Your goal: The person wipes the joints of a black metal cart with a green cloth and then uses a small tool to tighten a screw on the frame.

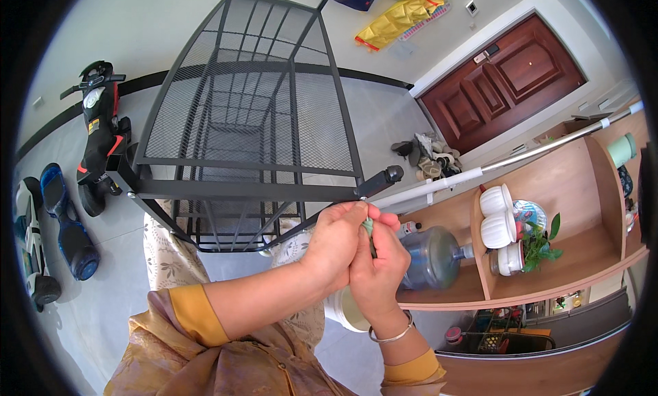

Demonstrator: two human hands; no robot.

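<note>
A black metal rack [247,189] with mesh shelves stands before me, its near corner ending in a tube with a black knob-like foot. Just below that corner, close to a small shiny screw [363,198], my hands are pressed together. My left hand [334,236] pinches the top of a small pale green object [368,225]. Curled around the lower part of this object is my right hand [381,257], with a silver bangle on its wrist. My fingers mostly hide the object, so its exact kind is unclear.
A wooden shelf unit [565,180] on the right holds white pots [497,231], a green plant [542,252] and a large water bottle [432,257]. Below my hands sits a white bucket [344,311]. Leftward are a ride-on toy motorcycle [97,133] and a blue hoverboard [67,223]. Shoes [434,157] lie by the door [504,82].
</note>
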